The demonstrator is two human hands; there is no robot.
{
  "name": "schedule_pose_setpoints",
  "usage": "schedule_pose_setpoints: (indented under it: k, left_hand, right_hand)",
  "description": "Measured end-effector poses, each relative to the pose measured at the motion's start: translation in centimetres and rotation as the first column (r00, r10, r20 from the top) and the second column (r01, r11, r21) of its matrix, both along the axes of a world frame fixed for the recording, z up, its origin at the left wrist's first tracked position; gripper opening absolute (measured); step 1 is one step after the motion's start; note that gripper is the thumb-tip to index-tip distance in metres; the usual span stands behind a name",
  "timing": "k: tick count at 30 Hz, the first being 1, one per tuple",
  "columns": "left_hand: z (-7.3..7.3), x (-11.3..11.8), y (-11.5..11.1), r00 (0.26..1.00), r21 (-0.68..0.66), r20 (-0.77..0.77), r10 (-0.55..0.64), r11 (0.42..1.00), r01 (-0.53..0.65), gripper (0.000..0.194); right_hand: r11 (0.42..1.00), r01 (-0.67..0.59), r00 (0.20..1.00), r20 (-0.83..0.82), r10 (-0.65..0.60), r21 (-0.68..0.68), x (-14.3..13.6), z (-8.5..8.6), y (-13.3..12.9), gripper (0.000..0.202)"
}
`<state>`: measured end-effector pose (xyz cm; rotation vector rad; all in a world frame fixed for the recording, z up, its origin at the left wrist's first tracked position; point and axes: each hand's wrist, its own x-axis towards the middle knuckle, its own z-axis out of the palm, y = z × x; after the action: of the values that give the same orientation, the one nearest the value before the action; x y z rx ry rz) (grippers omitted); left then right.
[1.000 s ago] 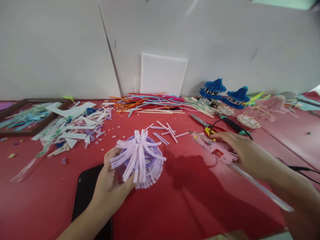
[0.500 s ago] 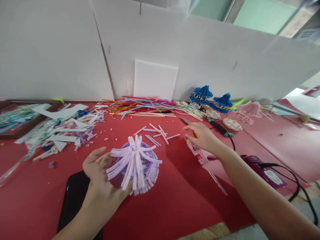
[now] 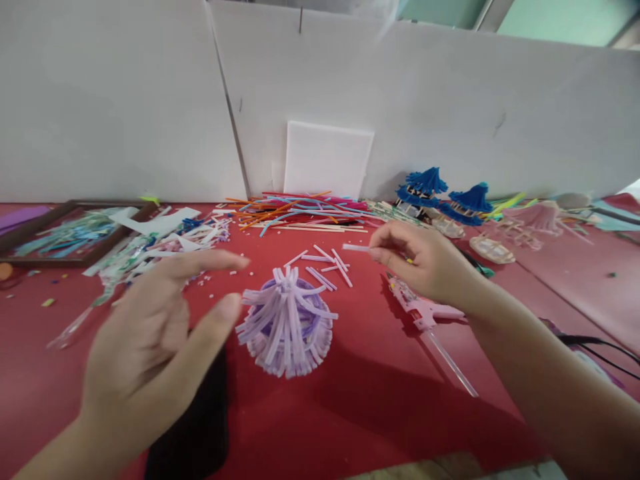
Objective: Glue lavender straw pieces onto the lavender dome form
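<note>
A lilac model with a fringed, cone-like top [image 3: 287, 327] stands on the red table [image 3: 350, 427]. Left of it, my left hand [image 3: 155, 327] is raised with thumb and forefinger apart, holding nothing. Between the thumb and fingers of my right hand [image 3: 420, 260] is one short lilac strip [image 3: 355, 247], pointing left. Several cut lilac strips [image 3: 320, 279] lie just behind the model. Below my right hand a pink glue gun [image 3: 417, 307] rests on the table, a clear glue stick [image 3: 453, 363] out of its back.
A black phone [image 3: 193, 427] lies under my left hand. Coloured stems [image 3: 300, 210] are piled near the wall, scraps [image 3: 175, 233] and a brown tray [image 3: 85, 260] at the left. Blue-roofed models [image 3: 467, 200] and pale oval pieces [image 3: 491, 249] stand at the right.
My left hand has let go of the lilac model and moved left. The model now stands on the table. My right hand has picked up a lilac strip.
</note>
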<state>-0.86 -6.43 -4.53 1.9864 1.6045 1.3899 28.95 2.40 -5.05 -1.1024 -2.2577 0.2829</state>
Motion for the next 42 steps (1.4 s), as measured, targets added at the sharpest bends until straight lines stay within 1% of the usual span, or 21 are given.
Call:
schedule_pose_setpoints:
  k: [1, 2, 3, 6, 7, 9, 12, 14, 16, 19, 21, 24, 27, 29, 31, 33, 34, 36, 38, 41, 42]
  left_hand:
    - [0.7, 0.6, 0.4, 0.988, 0.022, -0.115, -0.105, 0.994, 0.109, 0.031]
    - [1.3, 1.3, 0.8, 0.966, 0.055, -0.186, -0.179, 0.980, 0.192, 0.033]
    - [1.8, 1.9, 1.1, 0.958, 0.093, -0.212, -0.193, 0.972, 0.216, 0.034]
    - [3.0, 3.3, 1.7, 0.968, 0.266, -0.205, -0.146, 0.943, 0.199, 0.012]
    - [3.3, 3.6, 1.7, 0.975, 0.307, -0.187, -0.123, 0.935, 0.177, 0.009]
    - [3.8, 3.9, 1.6, 0.986, 0.336, -0.138, -0.093, 0.932, 0.135, 0.010]
    - [4.2, 4.0, 1.3, 0.991, 0.285, -0.076, -0.112, 0.950, 0.129, 0.010]
    - [4.4, 3.8, 1.1, 0.988, 0.266, -0.074, -0.135, 0.952, 0.150, 0.011]
    - [4.6, 3.5, 1.2, 0.982, 0.260, -0.115, -0.151, 0.949, 0.176, 0.010]
    - [4.9, 2.8, 1.5, 0.949, 0.268, -0.261, -0.177, 0.931, 0.247, 0.010]
    - [5.0, 2.4, 1.8, 0.905, 0.269, -0.387, -0.176, 0.917, 0.294, 0.016]
    - [5.0, 1.8, 2.0, 0.834, 0.256, -0.518, -0.188, 0.897, 0.361, 0.024]
    - [4.6, 1.4, 1.9, 0.774, 0.225, -0.585, -0.243, 0.868, 0.442, 0.026]
    - [4.3, 1.2, 1.8, 0.751, 0.209, -0.606, -0.262, 0.858, 0.469, 0.029]
    - [4.2, 1.1, 1.8, 0.744, 0.206, -0.616, -0.259, 0.859, 0.469, 0.030]
    - [4.1, 1.1, 1.8, 0.744, 0.204, -0.614, -0.265, 0.857, 0.474, 0.030]
    - [4.1, 1.1, 1.9, 0.748, 0.205, -0.607, -0.269, 0.856, 0.474, 0.030]
    - [4.2, 1.2, 2.1, 0.749, 0.197, -0.600, -0.282, 0.855, 0.480, 0.031]
    - [4.1, 1.2, 2.2, 0.728, 0.177, -0.614, -0.305, 0.846, 0.503, 0.032]
    - [3.8, 1.0, 2.3, 0.695, 0.157, -0.640, -0.328, 0.829, 0.536, 0.032]
    - [3.7, 0.9, 2.3, 0.692, 0.154, -0.640, -0.334, 0.826, 0.542, 0.031]
  right_hand:
    - [0.999, -0.048, 0.993, -0.109, 0.049, 0.014, -1.0, 1.2, -1.2, 0.009]
    - [0.994, -0.102, 0.979, -0.173, 0.107, 0.035, -2.1, 2.3, -2.3, 0.008]
    - [0.989, -0.139, 0.968, -0.205, 0.147, 0.049, -3.0, 3.2, -3.3, 0.006]
    - [0.972, -0.224, 0.928, -0.291, 0.233, 0.064, -5.2, 4.9, -4.8, 0.009]
    - [0.971, -0.231, 0.909, -0.343, 0.237, 0.060, -5.7, 5.2, -4.9, 0.010]
    - [0.971, -0.236, 0.845, -0.486, 0.221, 0.031, -6.4, 5.4, -4.8, 0.007]
    - [0.957, -0.290, 0.716, -0.663, 0.219, 0.002, -7.2, 5.2, -4.3, 0.006]
    - [0.947, -0.321, 0.669, -0.702, 0.243, 0.021, -7.7, 5.0, -4.1, 0.006]
    - [0.943, -0.331, 0.666, -0.696, 0.267, 0.045, -7.9, 4.7, -4.2, 0.006]
    - [0.928, -0.365, 0.720, -0.611, 0.330, 0.071, -7.5, 4.3, -4.3, 0.007]
    - [0.897, -0.435, 0.744, -0.529, 0.407, 0.079, -7.0, 4.0, -4.2, 0.008]
    - [0.829, -0.549, 0.715, -0.455, 0.531, 0.105, -6.2, 3.2, -4.2, 0.010]
    - [0.775, -0.622, 0.693, -0.382, 0.611, 0.111, -5.2, 2.7, -4.4, 0.006]
    - [0.756, -0.651, 0.712, -0.285, 0.641, 0.074, -4.5, 2.6, -4.6, 0.017]
    - [0.756, -0.653, 0.739, -0.184, 0.649, 0.044, -3.8, 2.7, -4.8, 0.030]
    - [0.768, -0.638, 0.756, -0.144, 0.639, 0.056, -3.3, 2.9, -5.0, 0.035]
    - [0.776, -0.626, 0.760, -0.164, 0.629, 0.074, -3.2, 2.9, -5.0, 0.032]
    - [0.802, -0.590, 0.763, -0.258, 0.592, 0.097, -3.2, 2.9, -5.1, 0.021]
    - [0.819, -0.570, 0.756, -0.348, 0.554, 0.066, -3.3, 2.7, -5.2, 0.011]
    - [0.807, -0.589, 0.767, -0.342, 0.543, -0.040, -3.7, 2.2, -5.6, 0.013]
    - [0.808, -0.588, 0.772, -0.329, 0.544, -0.044, -3.8, 1.9, -5.8, 0.013]
